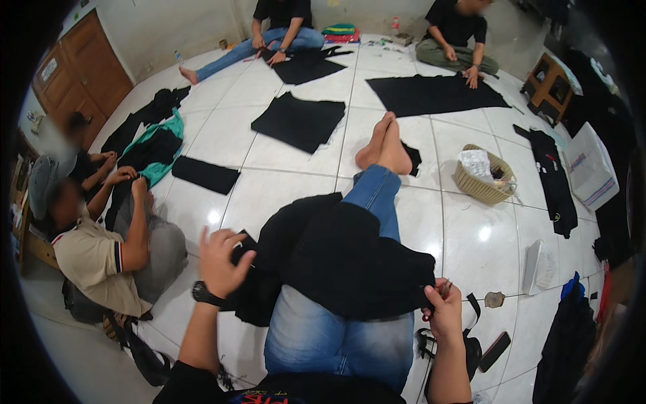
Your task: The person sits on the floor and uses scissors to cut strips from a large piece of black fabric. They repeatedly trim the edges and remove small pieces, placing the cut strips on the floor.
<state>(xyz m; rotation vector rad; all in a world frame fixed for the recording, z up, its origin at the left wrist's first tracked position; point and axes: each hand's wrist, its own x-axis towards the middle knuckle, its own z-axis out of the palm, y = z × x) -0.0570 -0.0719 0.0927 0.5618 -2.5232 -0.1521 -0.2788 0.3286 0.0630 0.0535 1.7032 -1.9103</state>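
Observation:
A black cloth garment (356, 262) lies draped over my outstretched legs in blue jeans. My right hand (444, 310) is closed at the garment's right edge, thumb and fingers pinching the cloth. A small, dark reddish item shows by those fingers, too small to make out. My left hand (227, 264), with a black watch on its wrist, is raised beside the garment's left part, fingers spread. Part of the black cloth shows just behind its fingertips; whether they touch cannot be seen.
A woven basket (486, 176) with crumpled paper stands ahead right. Cut black cloth pieces (299, 122) lie on the tiled floor (464, 232). A phone (494, 351) lies right of my right forearm. Two people sit ahead with cloth, others at left. A white box (589, 165) stands far right.

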